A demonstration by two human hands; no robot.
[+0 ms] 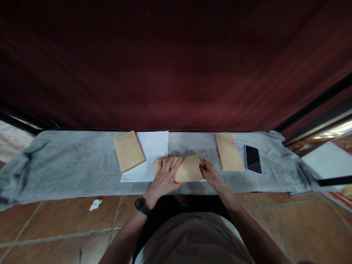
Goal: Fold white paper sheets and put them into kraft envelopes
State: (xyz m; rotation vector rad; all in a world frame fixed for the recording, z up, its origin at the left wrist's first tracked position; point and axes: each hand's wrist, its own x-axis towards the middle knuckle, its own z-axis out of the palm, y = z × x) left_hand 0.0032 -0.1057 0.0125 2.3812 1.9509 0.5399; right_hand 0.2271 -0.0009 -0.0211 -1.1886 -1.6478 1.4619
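A tan paper envelope (189, 169) lies in front of me, its right end lifted and bulging. My left hand (165, 174) rests on its left part with the fingers spread, pressing down. My right hand (209, 171) pinches the envelope's right end between thumb and fingers. White paper sheets (154, 146) lie beneath it and to the left. On their left part sits a stack of tan envelopes (129, 151). Another stack of tan envelopes (229, 152) is to the right of my right hand.
A phone (253, 159) with a light purple edge lies at the right on the grey cloth (77, 165) covering the table. Behind hangs a dark red curtain (170, 73). A white scrap (95, 204) is on the tiled floor. A white board (330, 161) stands far right.
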